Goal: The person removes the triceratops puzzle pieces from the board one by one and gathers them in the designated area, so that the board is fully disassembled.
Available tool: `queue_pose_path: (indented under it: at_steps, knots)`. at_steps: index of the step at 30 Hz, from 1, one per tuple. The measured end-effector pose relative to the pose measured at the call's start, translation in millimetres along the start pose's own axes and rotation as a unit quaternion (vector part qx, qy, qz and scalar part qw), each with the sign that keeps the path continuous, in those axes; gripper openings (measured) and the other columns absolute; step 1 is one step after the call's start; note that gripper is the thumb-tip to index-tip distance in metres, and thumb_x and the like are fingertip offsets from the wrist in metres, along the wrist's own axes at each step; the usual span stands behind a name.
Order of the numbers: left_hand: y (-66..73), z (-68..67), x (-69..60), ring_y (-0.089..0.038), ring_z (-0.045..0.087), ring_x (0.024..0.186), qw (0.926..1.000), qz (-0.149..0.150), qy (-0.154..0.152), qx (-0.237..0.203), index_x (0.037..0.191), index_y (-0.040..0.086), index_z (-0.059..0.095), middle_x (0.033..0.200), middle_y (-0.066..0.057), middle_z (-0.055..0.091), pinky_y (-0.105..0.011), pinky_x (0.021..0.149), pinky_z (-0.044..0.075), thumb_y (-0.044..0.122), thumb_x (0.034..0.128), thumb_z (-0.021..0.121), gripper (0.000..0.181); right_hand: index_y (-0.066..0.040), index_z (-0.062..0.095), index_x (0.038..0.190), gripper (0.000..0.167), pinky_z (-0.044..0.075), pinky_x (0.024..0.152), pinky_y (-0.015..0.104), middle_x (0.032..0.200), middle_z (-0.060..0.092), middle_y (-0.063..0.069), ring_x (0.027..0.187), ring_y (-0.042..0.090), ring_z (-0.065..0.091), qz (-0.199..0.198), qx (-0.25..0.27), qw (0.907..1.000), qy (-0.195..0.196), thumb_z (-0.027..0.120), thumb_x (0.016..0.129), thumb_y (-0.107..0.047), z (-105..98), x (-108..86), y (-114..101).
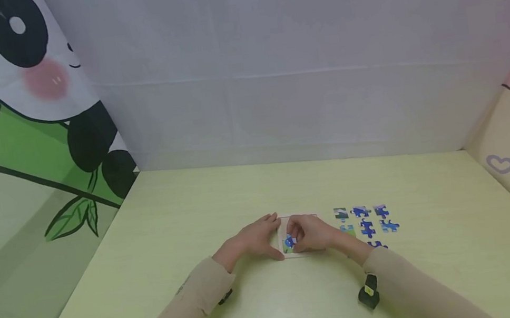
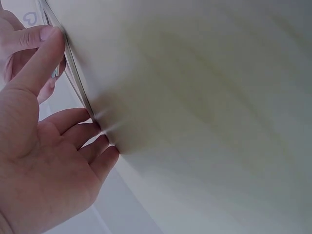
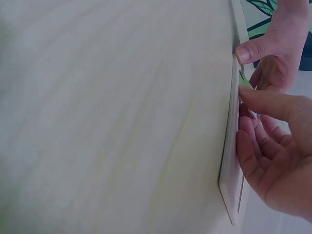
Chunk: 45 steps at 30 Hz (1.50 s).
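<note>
A pale, flat puzzle board [image 1: 307, 254] lies on the table with my hands over and beside it. My left hand [image 1: 259, 239] steadies its left side, thumb at the near corner and fingers extended along the edge; the left wrist view shows those fingertips [image 2: 101, 139] on the tabletop. With thumb and fingers, my right hand [image 1: 313, 232] pinches a blue jigsaw piece [image 1: 289, 240] at the board's near left corner. Green shows just below it; whether that is the same piece I cannot tell. In the right wrist view a green bit [image 3: 245, 81] shows beside the right thumb [image 3: 265, 101].
Several loose jigsaw pieces lie right of the board, among them a dark green one [image 1: 340, 213] and blue ones [image 1: 367, 228]; my right forearm partly covers the nearest. A pale wall [image 1: 292, 69] rises behind the table [image 1: 184, 205], with panda-printed cloth [image 1: 44, 78] at left.
</note>
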<state>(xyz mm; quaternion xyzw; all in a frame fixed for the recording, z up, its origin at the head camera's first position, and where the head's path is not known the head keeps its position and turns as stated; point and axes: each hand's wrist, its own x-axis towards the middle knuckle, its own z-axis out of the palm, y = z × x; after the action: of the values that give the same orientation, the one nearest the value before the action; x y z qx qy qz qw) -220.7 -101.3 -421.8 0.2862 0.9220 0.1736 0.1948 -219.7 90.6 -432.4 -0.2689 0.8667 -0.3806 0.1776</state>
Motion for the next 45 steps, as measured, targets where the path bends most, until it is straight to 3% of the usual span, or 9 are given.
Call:
queue_pose_path:
  at_steps: [7,14,23,31,38,45]
  knots:
    - [2.5,-0.8,-0.7,-0.030,0.015,0.137,1.0000,-0.004,-0.002,0.001,0.140,0.002,0.030,0.149,-0.014,0.020,-0.042,0.110,0.020,0.039,0.0734,0.073,0.088,-0.004,0.054,0.089,0.028,0.047,0.061,0.020,0.076,0.059,0.001,0.067,0.010,0.054,0.002,0.020,0.9998,0.003,0.073,0.070,0.004,-0.8,-1.5,-1.4]
    - [4.0,-0.2,0.5,-0.028,0.015,0.137,1.0000,-0.006,-0.002,0.004,0.141,0.003,0.030,0.149,-0.013,0.019,-0.040,0.110,0.020,0.039,0.0736,0.073,0.088,-0.006,0.056,0.086,0.018,0.048,0.065,0.023,0.078,0.060,0.000,0.072,0.011,0.055,-0.021,0.019,0.9994,0.018,0.069,0.075,0.001,-3.4,-3.1,-0.1]
    - [4.2,0.1,0.9,-0.028,0.014,0.137,0.9999,-0.007,-0.005,-0.011,0.141,0.002,0.029,0.149,-0.013,0.019,-0.040,0.110,0.020,0.036,0.0731,0.075,0.088,-0.007,0.057,0.090,0.015,0.050,0.067,0.024,0.084,0.060,0.001,0.076,0.014,0.056,-0.024,0.012,0.9994,0.024,0.067,0.079,-0.003,-22.8,-12.8,0.5]
    - [2.4,-0.9,-0.8,-0.028,0.014,0.137,0.9998,-0.003,-0.002,-0.019,0.140,0.001,0.029,0.149,-0.014,0.018,-0.041,0.111,0.019,0.034,0.0719,0.076,0.089,0.003,0.057,0.100,0.020,0.052,0.059,0.025,0.084,0.058,0.005,0.071,0.016,0.058,-0.025,0.017,0.9991,0.028,0.064,0.081,-0.001,-50.7,-33.4,13.7]
    - [0.3,-0.4,-1.9,-0.026,0.012,0.138,0.9995,-0.009,-0.002,-0.029,0.141,0.003,0.028,0.150,-0.011,0.016,-0.040,0.111,0.018,0.032,0.0722,0.076,0.089,0.003,0.057,0.097,0.016,0.050,0.060,0.022,0.082,0.058,0.005,0.070,0.014,0.057,-0.031,-0.021,0.9984,0.041,0.062,0.082,0.001,-69.7,-57.6,26.2]
    - [-0.1,0.5,-2.5,-0.026,0.011,0.138,0.9991,-0.005,-0.002,-0.042,0.141,0.003,0.028,0.150,-0.012,0.015,-0.040,0.111,0.017,0.031,0.0728,0.076,0.088,0.001,0.057,0.092,0.013,0.051,0.060,0.023,0.079,0.058,0.001,0.069,0.010,0.056,-0.083,-0.026,0.9948,0.053,0.063,0.080,0.002,-85.2,-87.6,45.0]
